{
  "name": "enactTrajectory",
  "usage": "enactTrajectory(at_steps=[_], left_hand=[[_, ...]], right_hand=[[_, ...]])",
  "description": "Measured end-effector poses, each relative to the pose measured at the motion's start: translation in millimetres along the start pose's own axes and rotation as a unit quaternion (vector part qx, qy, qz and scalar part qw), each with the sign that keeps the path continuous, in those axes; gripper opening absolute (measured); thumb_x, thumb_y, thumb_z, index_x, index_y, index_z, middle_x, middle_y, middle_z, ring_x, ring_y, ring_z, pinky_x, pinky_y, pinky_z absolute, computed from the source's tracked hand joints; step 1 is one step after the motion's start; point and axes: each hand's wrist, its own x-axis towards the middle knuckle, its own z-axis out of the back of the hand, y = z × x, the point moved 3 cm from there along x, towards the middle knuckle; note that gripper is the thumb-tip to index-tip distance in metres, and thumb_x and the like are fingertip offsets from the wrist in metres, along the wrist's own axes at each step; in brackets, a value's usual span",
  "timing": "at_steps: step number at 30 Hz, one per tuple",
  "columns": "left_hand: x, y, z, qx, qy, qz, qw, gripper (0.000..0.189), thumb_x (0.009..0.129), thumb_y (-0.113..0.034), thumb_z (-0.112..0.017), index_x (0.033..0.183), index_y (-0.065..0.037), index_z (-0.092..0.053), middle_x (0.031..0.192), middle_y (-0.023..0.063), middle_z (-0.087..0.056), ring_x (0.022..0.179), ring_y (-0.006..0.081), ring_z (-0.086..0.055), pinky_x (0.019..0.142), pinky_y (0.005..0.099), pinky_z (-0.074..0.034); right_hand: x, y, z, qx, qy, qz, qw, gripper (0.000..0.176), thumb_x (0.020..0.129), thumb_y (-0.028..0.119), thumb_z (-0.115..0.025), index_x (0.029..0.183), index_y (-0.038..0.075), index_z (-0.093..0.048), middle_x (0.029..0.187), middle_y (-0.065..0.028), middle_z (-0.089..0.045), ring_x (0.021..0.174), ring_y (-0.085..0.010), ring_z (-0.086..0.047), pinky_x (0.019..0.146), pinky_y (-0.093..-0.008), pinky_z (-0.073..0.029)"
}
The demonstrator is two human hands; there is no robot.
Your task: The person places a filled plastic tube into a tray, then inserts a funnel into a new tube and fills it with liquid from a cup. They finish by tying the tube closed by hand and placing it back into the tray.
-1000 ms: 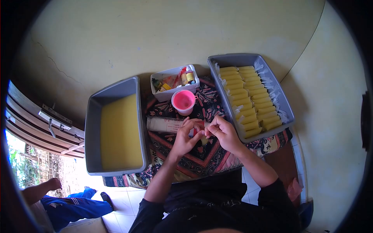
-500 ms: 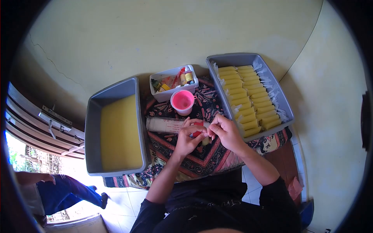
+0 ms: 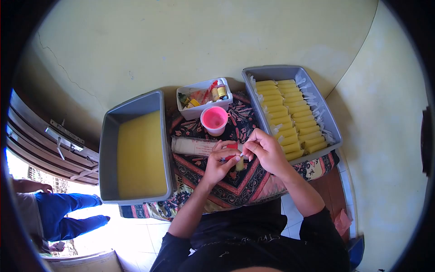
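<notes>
My left hand [image 3: 220, 164] and my right hand [image 3: 265, 152] meet above the patterned cloth [image 3: 199, 177]. Between their pinched fingertips is the twisted top of a small plastic bag, and its yellow-filled part [image 3: 239, 165] hangs just below. Behind my left hand lies a clear pack of plastic bags [image 3: 192, 146] with red print. A pink funnel [image 3: 214, 118] sits in a white cup beyond the pack. On the right, a grey tub [image 3: 336, 129] holds several filled yellow bags [image 3: 304, 119] in two columns. The left grey tub [image 3: 168, 167] contains yellow liquid [image 3: 140, 156].
A white box [image 3: 192, 112] with small bottles and packets stands at the back, against the wall. At the lower left, another person in blue trousers [image 3: 68, 201] stands by the open door [image 3: 50, 140]. A red plastic bag [image 3: 343, 222] is low on the right.
The person at the door has shifted, with both legs now showing. My hands stay together, with the fingertips slightly shifted around the bag's top. The view has moved slightly.
</notes>
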Motion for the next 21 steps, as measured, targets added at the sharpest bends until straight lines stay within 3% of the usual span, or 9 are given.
enactTrajectory(at_steps=[5, 8, 11, 13, 21], left_hand=[[3.3, -1.9, -4.6, 0.017, -0.015, -0.008, 1.0, 0.013, 0.078, -0.013, -0.071, 0.09, -0.009, -0.073, 0.096, 0.0075, -0.071, 0.114, 0.0262, -0.056, 0.109, 0.0533, -0.023], [2.7, -7.3, -7.8, 0.043, 0.002, -0.016, 0.999, 0.012, 0.079, -0.008, -0.065, 0.088, -0.005, -0.071, 0.1, 0.0078, -0.07, 0.116, 0.0263, -0.054, 0.108, 0.0481, -0.026], [0.5, -7.5, -16.3, -0.019, -0.027, 0.001, 0.999, 0.014, 0.077, -0.005, -0.06, 0.086, -0.002, -0.07, 0.093, 0.0085, -0.069, 0.109, 0.0248, -0.055, 0.101, 0.0434, -0.035], [-3.8, -13.3, -20.0, -0.052, -0.081, 0.059, 0.994, 0.012, 0.073, -0.005, -0.059, 0.079, -0.003, -0.07, 0.083, 0.0072, -0.069, 0.094, 0.0248, -0.059, 0.088, 0.0372, -0.043], [-10.5, -10.5, -23.8, -0.069, -0.106, 0.098, 0.987, 0.013, 0.069, -0.003, -0.06, 0.078, -0.001, -0.069, 0.082, 0.0099, -0.07, 0.088, 0.0229, -0.059, 0.083, 0.0359, -0.045]], right_hand=[[3.1, -4.7, -5.2, 0.014, -0.011, 0.023, 1.0, 0.014, 0.097, 0.006, -0.052, 0.084, 0.001, -0.051, 0.075, -0.0056, -0.062, 0.063, -0.0077, -0.057, 0.058, -0.0227, -0.047], [3.0, -4.1, -8.6, 0.03, -0.015, 0.022, 0.999, 0.013, 0.097, 0.006, -0.051, 0.085, 0.001, -0.05, 0.075, -0.0056, -0.062, 0.062, -0.0076, -0.056, 0.057, -0.0226, -0.047], [1.4, -4.4, -12.6, 0.035, -0.006, 0.004, 0.999, 0.012, 0.098, 0.006, -0.05, 0.087, 0.001, -0.049, 0.078, -0.0081, -0.062, 0.067, -0.0101, -0.057, 0.062, -0.0241, -0.048], [0.2, -8.4, -14.5, 0.065, -0.013, 0.009, 0.998, 0.012, 0.098, 0.005, -0.05, 0.086, 0.001, -0.049, 0.077, -0.0079, -0.06, 0.066, -0.0099, -0.056, 0.061, -0.0237, -0.047], [-6.1, -4.9, -10.9, 0.041, -0.03, 0.021, 0.998, 0.01, 0.096, 0.004, -0.052, 0.088, 0.002, -0.047, 0.075, -0.0073, -0.058, 0.064, -0.0103, -0.053, 0.058, -0.0229, -0.045]])
